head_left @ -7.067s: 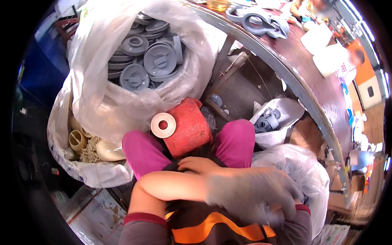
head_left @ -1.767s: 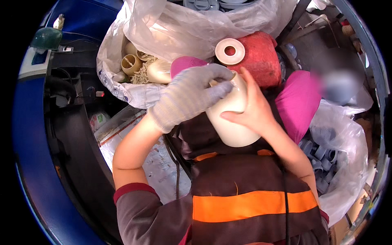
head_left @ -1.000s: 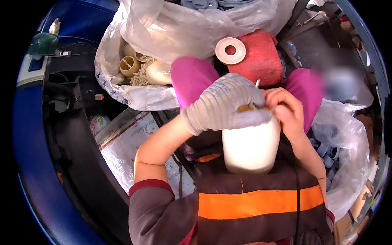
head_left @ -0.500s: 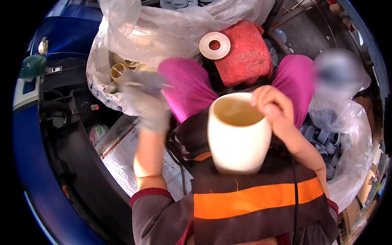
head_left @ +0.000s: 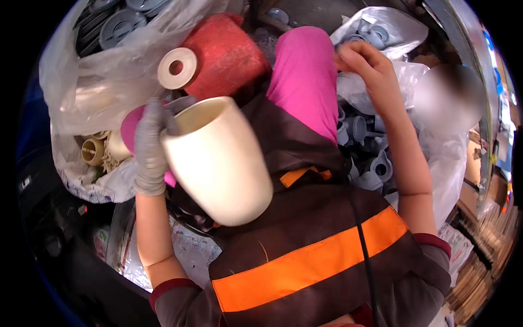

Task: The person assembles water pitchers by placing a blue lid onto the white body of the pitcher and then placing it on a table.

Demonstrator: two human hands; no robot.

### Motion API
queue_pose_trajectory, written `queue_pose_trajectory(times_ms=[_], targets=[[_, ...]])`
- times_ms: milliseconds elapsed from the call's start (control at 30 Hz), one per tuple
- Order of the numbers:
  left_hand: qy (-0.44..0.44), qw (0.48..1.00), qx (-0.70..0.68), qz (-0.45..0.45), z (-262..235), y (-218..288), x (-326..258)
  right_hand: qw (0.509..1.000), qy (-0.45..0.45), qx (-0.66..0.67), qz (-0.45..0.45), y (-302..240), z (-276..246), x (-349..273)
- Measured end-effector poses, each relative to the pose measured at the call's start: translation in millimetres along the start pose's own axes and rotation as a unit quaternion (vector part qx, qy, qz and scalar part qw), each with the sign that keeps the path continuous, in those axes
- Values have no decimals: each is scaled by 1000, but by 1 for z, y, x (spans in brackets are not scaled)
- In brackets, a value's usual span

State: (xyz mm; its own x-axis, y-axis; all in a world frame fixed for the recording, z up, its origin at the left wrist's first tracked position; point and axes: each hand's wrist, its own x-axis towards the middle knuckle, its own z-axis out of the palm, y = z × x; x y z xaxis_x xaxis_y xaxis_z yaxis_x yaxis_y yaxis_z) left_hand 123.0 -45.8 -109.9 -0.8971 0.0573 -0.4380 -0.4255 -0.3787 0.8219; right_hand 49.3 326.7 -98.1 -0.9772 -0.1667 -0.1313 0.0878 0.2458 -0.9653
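— Well, where is the cream cup [head_left: 218, 161] now?
— Near the lap, gripped at its rim by the gloved left hand [head_left: 150, 144], fingers closed on it.
— And the right hand [head_left: 366, 62]?
— Bare, far right, fingers curled into the clear bag of grey plastic parts [head_left: 366, 163], seemingly pinching one; the grip is partly hidden.
— Which step, then?
— Likely fetching a grey part for the cup. Next calls for lifting one clear and bringing it left to the cup's mouth.

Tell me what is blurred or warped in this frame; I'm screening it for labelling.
Head view: cream cup in the gloved left hand is slightly motion-soft; a smeared patch sits beside the bare right hand; fisheye bends edges toward the black rim; red spool stays sharp.
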Motion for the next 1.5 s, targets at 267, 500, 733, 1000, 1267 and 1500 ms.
queue_pose_trajectory(times_ms=[267, 500, 733, 1000, 1267, 1500], targets=[[-140, 979, -120, -88, -2, -9, 23, 841, -137, -500, 154, 172, -46, -121], [-102, 988, -108, -39, -6, -14, 38, 849, -235, -467, -79, 200, -40, -113], [-136, 983, -118, 44, -16, 4, 38, 931, -115, -290, 189, 152, -76, -77], [-317, 946, 45, -54, 50, 21, 38, 945, -60, 182, 266, -25, -27, 7], [-275, 945, 34, -174, 57, 11, 44, 901, -203, 230, 308, -31, 82, 51], [-322, 936, 89, -116, 24, -14, 43, 990, -102, -65, 70, -28, 81, 6]])
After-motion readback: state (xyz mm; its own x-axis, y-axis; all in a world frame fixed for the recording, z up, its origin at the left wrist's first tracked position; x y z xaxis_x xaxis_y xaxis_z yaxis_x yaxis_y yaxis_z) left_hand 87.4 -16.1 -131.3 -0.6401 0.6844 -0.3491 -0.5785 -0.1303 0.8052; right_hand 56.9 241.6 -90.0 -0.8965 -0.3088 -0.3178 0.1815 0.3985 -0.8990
